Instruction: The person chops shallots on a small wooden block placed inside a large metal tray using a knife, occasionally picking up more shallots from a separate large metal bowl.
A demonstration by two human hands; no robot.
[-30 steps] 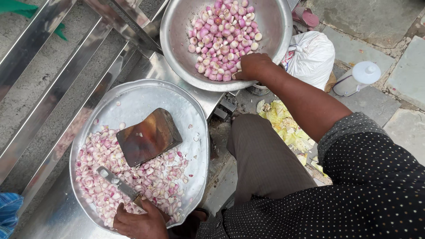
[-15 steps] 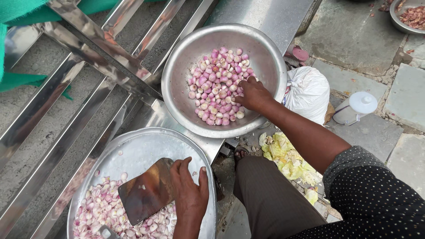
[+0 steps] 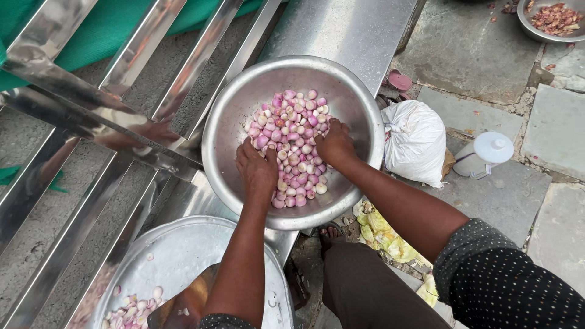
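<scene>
A round steel bowl (image 3: 231, 116) holds a heap of peeled pink shallots (image 3: 291, 131). Both my hands are inside it. My left hand (image 3: 257, 169) rests on the heap's left edge, fingers curled into the shallots. On the right side my right hand (image 3: 334, 144) cups the pile, fingers bent around some of them. Whether either hand has closed on shallots is hidden by the fingers. Below, a big steel tray (image 3: 177, 256) carries chopped shallot pieces (image 3: 131, 307) and a brown wooden block (image 3: 183, 307), partly behind my left arm.
Steel rails (image 3: 131, 52) run along the left over concrete. A white tied bag (image 3: 417, 140), a white-lidded plastic jar (image 3: 486, 155) and cabbage scraps (image 3: 384, 234) lie on the stone floor at right. Another steel dish (image 3: 551, 21) with peels sits top right.
My left hand left the wooden block and tray and moved up into the bowl beside the right hand. The view shifted upward, so the tray sits lower in frame.
</scene>
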